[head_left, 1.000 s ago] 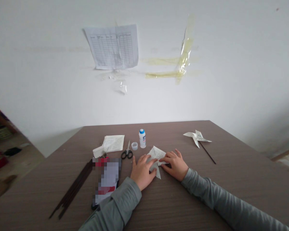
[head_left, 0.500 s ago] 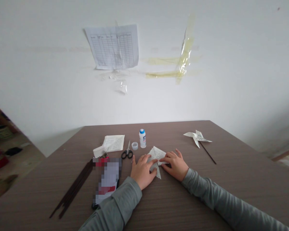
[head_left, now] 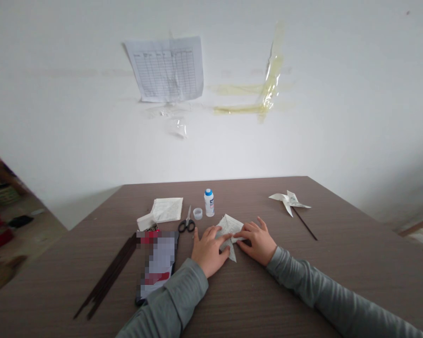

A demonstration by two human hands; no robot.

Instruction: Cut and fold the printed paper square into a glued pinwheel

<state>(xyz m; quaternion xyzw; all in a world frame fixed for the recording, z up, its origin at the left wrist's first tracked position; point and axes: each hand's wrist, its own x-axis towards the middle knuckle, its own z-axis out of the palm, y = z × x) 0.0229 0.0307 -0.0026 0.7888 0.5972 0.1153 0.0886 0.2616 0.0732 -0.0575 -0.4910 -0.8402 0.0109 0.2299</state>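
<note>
Hardly anything differs from a second ago: the left hand (head_left: 210,252) lies fingers spread on the paper (head_left: 230,224), the right hand (head_left: 258,241) pinches its right edge. The paper remains on the table (head_left: 246,303), near the bottle (head_left: 209,204).

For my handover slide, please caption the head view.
Left hand and right hand on folded printed paper, blue-capped bottle standing beyond.

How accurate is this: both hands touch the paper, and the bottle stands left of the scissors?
One slip: the head view shows the bottle standing right of the scissors. The left hand and right hand do both touch the paper.
</note>
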